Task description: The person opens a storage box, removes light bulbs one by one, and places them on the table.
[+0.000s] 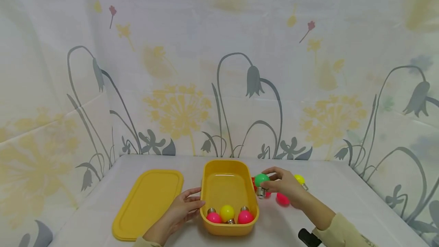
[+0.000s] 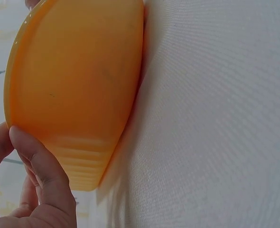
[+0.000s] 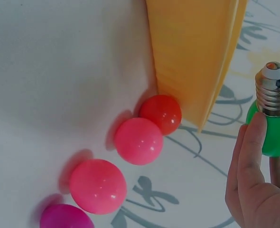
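Note:
A yellow plastic box (image 1: 229,230) stands upright on the table, long side pointing away from me. Its near end holds a yellow light bulb (image 1: 227,213) between two pink bulbs (image 1: 214,217). My left hand (image 1: 181,208) pinches the left rim of the box between thumb and fingers; the left wrist view shows the thumb against the outer wall (image 2: 78,80). Just beyond the right rim, my right hand (image 1: 286,186) holds a green light bulb (image 1: 262,179). In the right wrist view its metal screw base (image 3: 274,92) points up, and the fingers partly cover the green globe.
Right of the box lie several loose bulbs: a red one (image 3: 161,114), pink ones (image 3: 98,186), a magenta one (image 3: 66,217) and a yellow one (image 1: 299,179). A flat yellow lid (image 1: 151,201) rests left of the box. A flower-printed cloth (image 1: 192,64) hangs behind the table.

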{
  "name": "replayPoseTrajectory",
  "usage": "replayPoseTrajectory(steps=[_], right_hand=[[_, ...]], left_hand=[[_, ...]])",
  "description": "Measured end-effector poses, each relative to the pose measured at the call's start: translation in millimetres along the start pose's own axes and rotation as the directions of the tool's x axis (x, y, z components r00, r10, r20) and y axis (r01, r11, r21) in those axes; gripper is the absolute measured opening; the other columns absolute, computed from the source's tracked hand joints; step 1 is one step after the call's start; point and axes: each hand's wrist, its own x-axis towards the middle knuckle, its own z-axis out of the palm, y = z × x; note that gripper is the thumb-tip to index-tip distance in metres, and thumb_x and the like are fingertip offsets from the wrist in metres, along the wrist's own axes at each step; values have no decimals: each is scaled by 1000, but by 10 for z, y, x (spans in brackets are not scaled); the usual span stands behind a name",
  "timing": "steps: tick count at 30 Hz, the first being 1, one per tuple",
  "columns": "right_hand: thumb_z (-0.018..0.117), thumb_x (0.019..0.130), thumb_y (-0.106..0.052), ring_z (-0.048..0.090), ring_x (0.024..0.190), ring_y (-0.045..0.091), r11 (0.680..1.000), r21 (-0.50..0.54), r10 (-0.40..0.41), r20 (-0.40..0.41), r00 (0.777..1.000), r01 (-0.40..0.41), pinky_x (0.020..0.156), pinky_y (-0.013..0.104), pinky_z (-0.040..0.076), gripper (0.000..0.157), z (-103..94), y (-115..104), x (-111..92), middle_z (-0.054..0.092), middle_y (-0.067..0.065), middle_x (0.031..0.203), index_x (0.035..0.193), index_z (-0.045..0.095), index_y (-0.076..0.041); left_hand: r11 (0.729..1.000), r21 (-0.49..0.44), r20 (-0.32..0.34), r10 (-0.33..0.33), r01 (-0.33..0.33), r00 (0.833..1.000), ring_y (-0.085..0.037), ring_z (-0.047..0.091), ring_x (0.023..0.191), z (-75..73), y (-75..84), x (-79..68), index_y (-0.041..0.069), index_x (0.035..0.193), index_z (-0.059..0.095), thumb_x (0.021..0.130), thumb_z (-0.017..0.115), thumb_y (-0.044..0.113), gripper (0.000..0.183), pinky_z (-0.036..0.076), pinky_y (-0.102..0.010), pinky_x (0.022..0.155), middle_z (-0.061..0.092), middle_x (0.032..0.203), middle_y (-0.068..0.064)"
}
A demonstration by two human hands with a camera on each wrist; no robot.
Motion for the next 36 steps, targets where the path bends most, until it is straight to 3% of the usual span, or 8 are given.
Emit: replayPoseTrajectory(steps=[9, 29, 36], right_hand=[[75, 78, -15, 64, 76, 23, 1000, -28, -11, -29, 1000, 10, 76, 37, 53, 47, -85, 50, -25, 56, 15, 99, 117, 55, 2], [73, 79, -14, 64, 77, 24, 1000, -29, -12, -59, 998, 11, 79, 43, 52, 47, -327, 224, -80, 57, 16, 98, 117, 53, 4], [72, 80, -12, 62, 82, 22, 1000, 6, -5, -73, 997, 6, 76, 36, 53, 48, -445, 332, -112, 55, 16, 101, 119, 51, 7]], left_hand=[[1000, 3, -2, 1, -1, 1000, -15, 59, 73, -6, -8, 3, -3, 134, 41, 83, 70, 8, 59, 53, -26, 68, 56, 99, -11], [1000, 1, -6, -2, 2, 1000, -15, 59, 73, -16, -16, 8, -3, 134, 41, 84, 69, 8, 59, 53, -26, 68, 56, 99, -10], [1000, 2, -12, -3, 3, 1000, -15, 59, 72, -4, -5, 1, -3, 134, 42, 84, 69, 8, 58, 53, -26, 69, 56, 99, -11]])
